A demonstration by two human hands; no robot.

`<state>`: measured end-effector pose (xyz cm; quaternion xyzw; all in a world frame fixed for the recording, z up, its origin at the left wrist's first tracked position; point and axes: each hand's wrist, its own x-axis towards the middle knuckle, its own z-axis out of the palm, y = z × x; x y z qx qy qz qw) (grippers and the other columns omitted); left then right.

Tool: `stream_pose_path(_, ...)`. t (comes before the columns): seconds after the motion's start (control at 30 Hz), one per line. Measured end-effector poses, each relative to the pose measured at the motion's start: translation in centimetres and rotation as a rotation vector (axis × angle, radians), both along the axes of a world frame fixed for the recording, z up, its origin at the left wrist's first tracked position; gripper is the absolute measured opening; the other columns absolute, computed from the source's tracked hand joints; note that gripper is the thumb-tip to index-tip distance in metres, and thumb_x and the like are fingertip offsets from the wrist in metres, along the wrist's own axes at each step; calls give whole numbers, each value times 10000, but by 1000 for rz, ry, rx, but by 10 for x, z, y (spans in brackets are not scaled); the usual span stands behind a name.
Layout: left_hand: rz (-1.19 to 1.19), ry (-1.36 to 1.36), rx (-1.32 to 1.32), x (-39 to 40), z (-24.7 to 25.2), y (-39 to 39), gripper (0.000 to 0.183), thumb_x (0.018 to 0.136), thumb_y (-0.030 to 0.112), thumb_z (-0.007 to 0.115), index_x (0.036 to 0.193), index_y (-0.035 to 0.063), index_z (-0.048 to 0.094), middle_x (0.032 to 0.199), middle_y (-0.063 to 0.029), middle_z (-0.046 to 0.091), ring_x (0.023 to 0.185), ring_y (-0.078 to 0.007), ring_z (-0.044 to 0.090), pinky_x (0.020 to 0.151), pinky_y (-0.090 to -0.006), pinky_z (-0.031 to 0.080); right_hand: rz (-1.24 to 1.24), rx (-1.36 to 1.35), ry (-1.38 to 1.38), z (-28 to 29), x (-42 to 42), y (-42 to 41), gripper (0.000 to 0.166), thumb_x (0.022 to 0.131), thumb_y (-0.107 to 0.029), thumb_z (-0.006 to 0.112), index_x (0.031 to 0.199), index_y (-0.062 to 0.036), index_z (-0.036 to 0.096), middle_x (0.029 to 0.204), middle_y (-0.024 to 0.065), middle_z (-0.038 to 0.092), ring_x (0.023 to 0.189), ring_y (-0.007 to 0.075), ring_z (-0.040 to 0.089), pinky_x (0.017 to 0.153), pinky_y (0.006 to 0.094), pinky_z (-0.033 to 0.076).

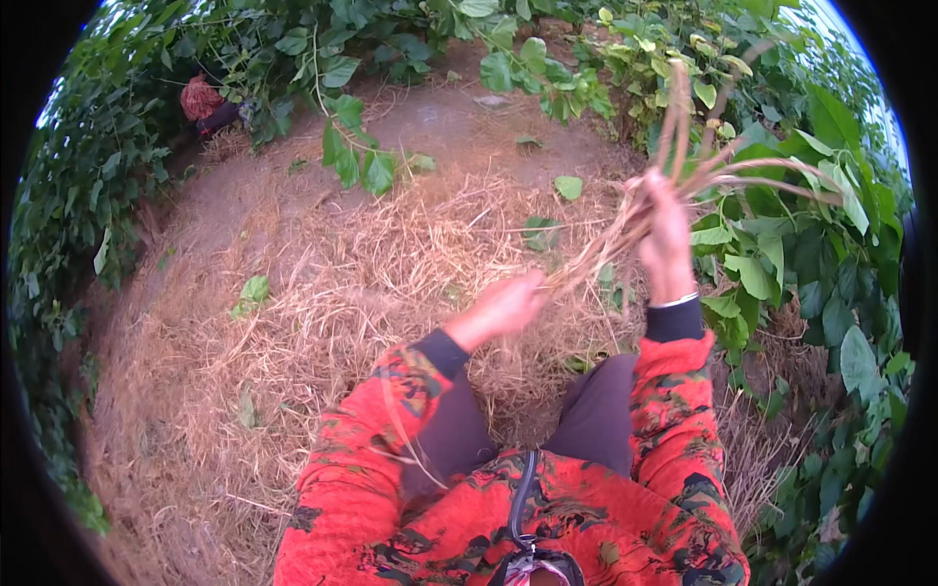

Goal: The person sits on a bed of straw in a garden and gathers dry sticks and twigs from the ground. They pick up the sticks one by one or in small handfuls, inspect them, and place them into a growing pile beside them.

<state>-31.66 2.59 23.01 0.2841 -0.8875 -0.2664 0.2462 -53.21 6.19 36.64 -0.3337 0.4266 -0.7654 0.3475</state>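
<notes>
A loose bundle of long, pale brown dry stems (597, 253) stretches between my two hands. My right hand (665, 227) grips it near the upper end, where the stems fan out up and to the right. Lower down and to the left, my left hand (506, 306) is closed around the other end. Both hands and the stem tips are blurred. Under the bundle the ground is covered with dry straw (432, 256).
Broad-leaved green plants (813, 271) crowd my right side, and more foliage (95, 146) lines the left. A leafy branch (352, 139) hangs in from the top. Bare soil (432, 117) shows ahead. At the upper left, a person in red (200, 99) is partly hidden by leaves.
</notes>
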Motion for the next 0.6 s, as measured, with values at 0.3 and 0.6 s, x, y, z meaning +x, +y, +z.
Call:
stream_pose_path(0.3,298,-285,-512,128,-8,0,61,772,79,512,829,65,499,617,-132,581,552,-330,591,486,-430,451,233,-261,-224,19,-48,3,257,962,-306,470,778,-135,415,577,-67,340,495,69,365,509,247,395)
stream_pose_path(0.6,1157,-497,-154,464,-121,17,172,843,100,504,912,19,640,924,-157,654,808,-293,637,723,-374,497,-240,-428,58,69,-180,72,209,973,-213,468,792,-111,445,609,-61,304,511,61,271,502,222,260)
